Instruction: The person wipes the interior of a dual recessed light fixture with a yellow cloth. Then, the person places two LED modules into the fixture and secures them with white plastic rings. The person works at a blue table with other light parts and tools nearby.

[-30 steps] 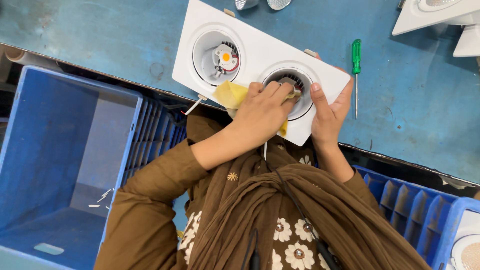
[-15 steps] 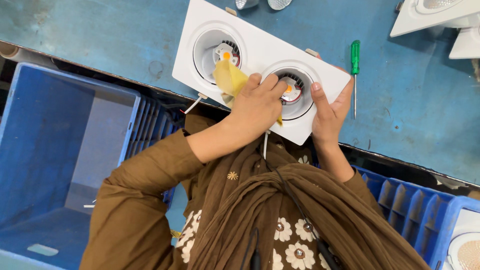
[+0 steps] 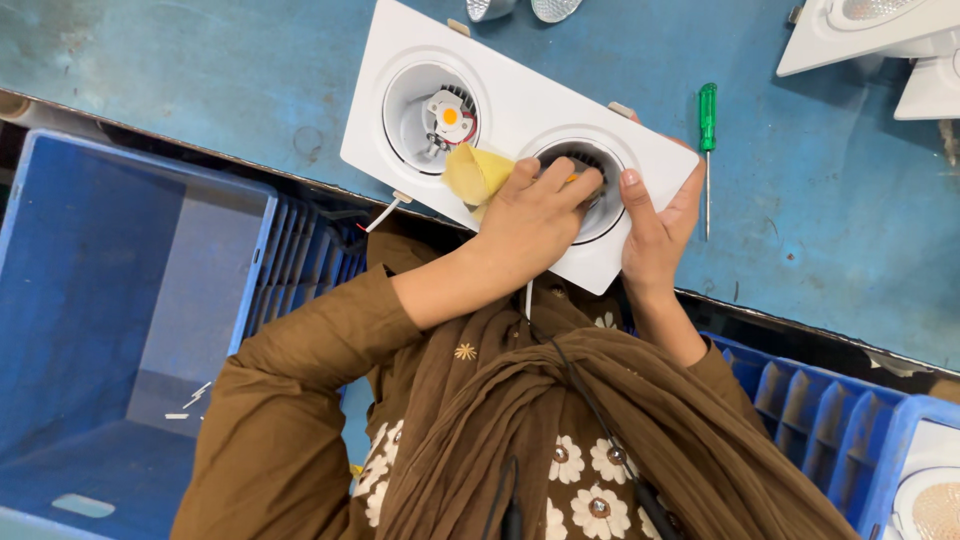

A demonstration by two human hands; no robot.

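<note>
Fingers [image 3: 560, 185] of the left hand [image 3: 525, 225] were curled down into the nearer round recess of the white twin downlight fixture [image 3: 520, 110], pressing a folded yellow cloth [image 3: 475, 172] that bunched out between the two recesses; that hand was closed on the cloth, its fingertips hidden inside the opening. Nearest the camera hung a brown scarf [image 3: 600, 430] over a floral garment, with a brown sleeve [image 3: 290, 400] running up to the left wrist; to the left of the sleeve stood a large blue plastic crate [image 3: 90, 300] below the table edge, and to the lower right another blue crate [image 3: 830, 420] with ribbed walls, a white round lamp [image 3: 935, 500] showing in its corner. Beyond the scarf, the right hand [image 3: 655, 225] gripped the fixture's near right corner, thumb on the white face beside the recess and the other fingers wrapped under the edge; the fixture lay tilted across the front edge of the blue tabletop [image 3: 200, 80], a white wire [image 3: 385, 212] trailing from its near side. Farther in, the second recess showed a small LED module [image 3: 448, 112] with an orange centre; a green-handled screwdriver [image 3: 708, 140] lay on the tabletop just right of the fixture, apart from it; at the far right corner sat more white fixtures [image 3: 880, 35].
</note>
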